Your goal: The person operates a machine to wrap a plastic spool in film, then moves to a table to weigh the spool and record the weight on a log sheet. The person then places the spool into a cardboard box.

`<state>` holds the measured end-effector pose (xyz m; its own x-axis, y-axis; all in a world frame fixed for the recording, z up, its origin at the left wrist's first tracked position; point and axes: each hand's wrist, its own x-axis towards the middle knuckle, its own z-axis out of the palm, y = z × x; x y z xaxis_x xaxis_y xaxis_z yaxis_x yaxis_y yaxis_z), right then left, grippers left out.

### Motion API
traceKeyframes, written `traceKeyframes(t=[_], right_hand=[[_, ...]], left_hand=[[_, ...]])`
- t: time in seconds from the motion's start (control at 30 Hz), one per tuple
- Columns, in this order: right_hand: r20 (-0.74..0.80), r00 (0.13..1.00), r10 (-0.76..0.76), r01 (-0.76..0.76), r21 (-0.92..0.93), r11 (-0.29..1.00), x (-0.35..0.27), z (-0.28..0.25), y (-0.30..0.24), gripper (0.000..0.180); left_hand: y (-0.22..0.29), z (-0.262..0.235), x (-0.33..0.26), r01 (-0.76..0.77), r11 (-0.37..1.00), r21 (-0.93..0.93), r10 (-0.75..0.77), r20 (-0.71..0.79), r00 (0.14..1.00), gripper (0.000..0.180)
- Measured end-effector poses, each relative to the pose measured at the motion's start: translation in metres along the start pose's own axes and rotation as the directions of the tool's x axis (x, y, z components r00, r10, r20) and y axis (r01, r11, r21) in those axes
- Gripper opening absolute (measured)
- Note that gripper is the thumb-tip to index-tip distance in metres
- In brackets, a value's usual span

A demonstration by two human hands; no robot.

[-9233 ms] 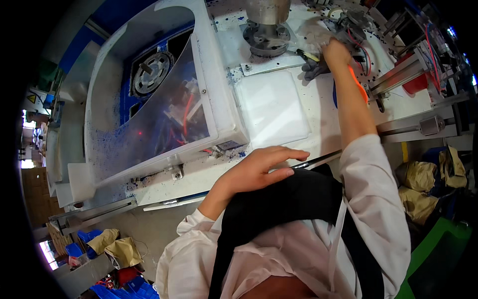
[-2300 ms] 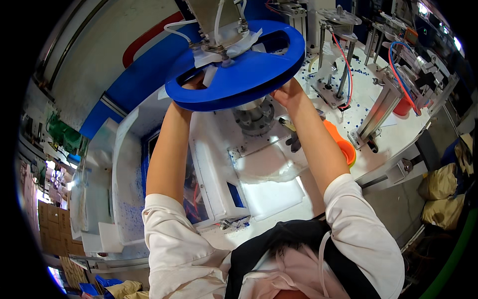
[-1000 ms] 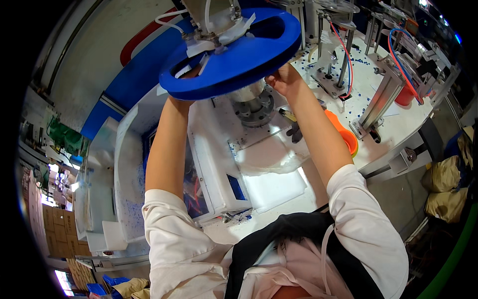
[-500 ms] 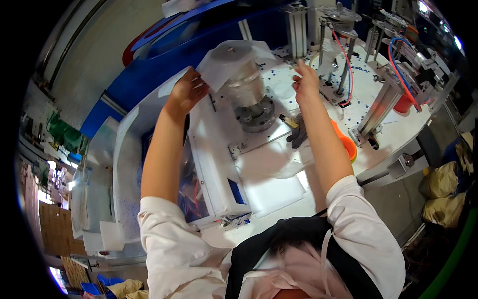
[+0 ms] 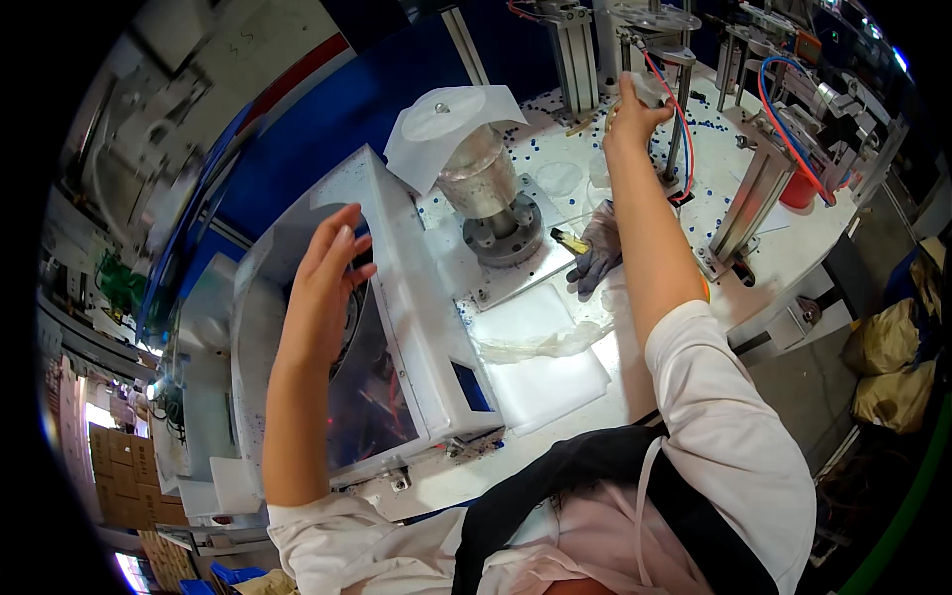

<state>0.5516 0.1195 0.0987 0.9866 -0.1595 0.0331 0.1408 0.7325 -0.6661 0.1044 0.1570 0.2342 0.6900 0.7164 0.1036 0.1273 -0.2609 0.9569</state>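
One metal cylinder (image 5: pixel 480 180) stands at upper centre, a white sheet (image 5: pixel 407 157) draped over its top.
Left of centre, the left hand (image 5: pixel 325 273) holds nothing, its fingers loosely spread above the white machine housing (image 5: pixel 397 263); upper right of centre, the right hand (image 5: pixel 633 124) has thumb and forefinger parted wide near a metal stand (image 5: pixel 684 77), though I cannot tell whether it touches anything. Just right of centre lies a grey glove (image 5: pixel 598 253).
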Motion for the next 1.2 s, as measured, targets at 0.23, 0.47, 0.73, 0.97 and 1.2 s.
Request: traceKeyframes(t=[0.23,0.47,0.73,0.97,1.2], right_hand=[[0.093,0.991,0.101,-0.112,0.125,0.986,-0.020,0.017,-0.043,0.022],[0.582,0.701,0.412,0.072,-0.632,0.771,-0.120,-0.020,0.023,0.028],[0.573,0.765,0.294,0.497,-0.816,0.296,-0.102,-0.067,0.040,0.064],[0.420,0.746,0.517,0.635,-0.681,-0.363,-0.053,-0.096,0.045,0.041],[0.535,0.800,0.273,0.590,-0.785,-0.191,-0.083,-0.058,-0.021,0.029]], left_hand=[[0.013,0.001,-0.065,-0.062,0.998,-0.007,0.062,0.034,0.997,0.049],[0.020,0.013,-0.074,-0.108,0.994,0.010,0.105,0.134,0.985,0.050],[0.016,0.003,-0.112,-0.132,0.984,0.116,0.108,0.194,0.975,0.055],[0.013,-0.001,-0.115,-0.172,0.980,0.103,0.117,0.403,0.908,0.048],[0.017,-0.004,-0.119,-0.175,0.972,0.158,0.090,0.438,0.894,0.050]])
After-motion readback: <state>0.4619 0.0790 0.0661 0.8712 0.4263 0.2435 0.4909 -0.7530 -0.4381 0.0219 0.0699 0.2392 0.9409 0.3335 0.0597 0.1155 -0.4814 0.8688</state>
